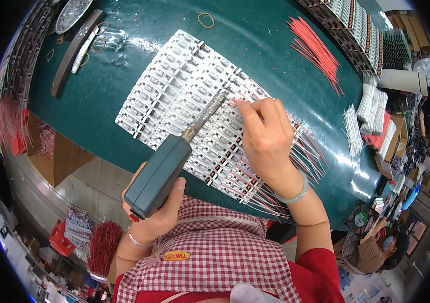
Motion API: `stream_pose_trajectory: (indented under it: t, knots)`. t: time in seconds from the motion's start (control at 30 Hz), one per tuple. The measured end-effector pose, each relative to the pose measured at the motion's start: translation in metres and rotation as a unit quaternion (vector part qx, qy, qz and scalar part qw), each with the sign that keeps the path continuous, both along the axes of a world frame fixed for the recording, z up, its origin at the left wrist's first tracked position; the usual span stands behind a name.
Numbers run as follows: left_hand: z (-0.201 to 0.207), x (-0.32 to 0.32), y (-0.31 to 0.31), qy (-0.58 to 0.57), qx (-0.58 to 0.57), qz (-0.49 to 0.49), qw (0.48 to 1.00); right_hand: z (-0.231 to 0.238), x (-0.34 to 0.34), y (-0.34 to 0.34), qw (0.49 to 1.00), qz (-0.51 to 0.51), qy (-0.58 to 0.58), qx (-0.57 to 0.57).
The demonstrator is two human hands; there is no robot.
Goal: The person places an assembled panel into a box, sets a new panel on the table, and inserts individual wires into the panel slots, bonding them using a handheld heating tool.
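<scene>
My left hand (170, 206) is wrapped round the dark green body of a soldering gun (158, 174). Its long greyish metal tip slants up and to the right over a panel (167, 83) of white parts set in rows on the green table. Close to that tip, my right hand (269, 136) pinches a thin red wire (234, 102) between thumb and forefinger, just above the panel. Red and white wires (308, 151) trail off the panel's right side, partly under my right hand and wrist. Whether the tip touches the panel, I cannot tell.
Loose red wires (318, 53) lie at the far right, with white wires (352, 132) and bundled white wires (369, 103) nearer. Stacked panels (351, 30) stand behind. A dark curved bar (71, 60) and rubber bands (206, 20) lie farther back. A co-worker (379, 247) sits at right.
</scene>
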State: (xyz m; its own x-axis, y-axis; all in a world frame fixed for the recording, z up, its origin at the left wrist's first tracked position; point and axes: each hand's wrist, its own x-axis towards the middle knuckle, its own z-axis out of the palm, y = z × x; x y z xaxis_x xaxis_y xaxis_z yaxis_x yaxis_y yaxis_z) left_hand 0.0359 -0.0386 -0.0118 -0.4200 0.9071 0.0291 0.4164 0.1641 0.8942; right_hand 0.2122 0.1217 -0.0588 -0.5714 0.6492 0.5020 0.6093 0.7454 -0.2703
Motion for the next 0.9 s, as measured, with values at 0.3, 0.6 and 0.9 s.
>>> stream_pose_trajectory:
  t: [0.3, 0.6, 0.9]
  knots:
    - [-0.004, 0.000, -0.013, 0.002, -0.018, 0.017, 1.000, 0.002, 0.001, -0.004, 1.000, 0.004, 0.024, 0.010]
    - [0.000, 0.000, -0.005, 0.011, -0.004, -0.028, 1.000, 0.001, -0.001, -0.008, 1.000, 0.018, 0.019, -0.004]
    - [0.001, 0.000, -0.003, 0.019, -0.018, -0.040, 0.999, 0.003, -0.001, -0.008, 1.000, 0.023, -0.003, -0.002]
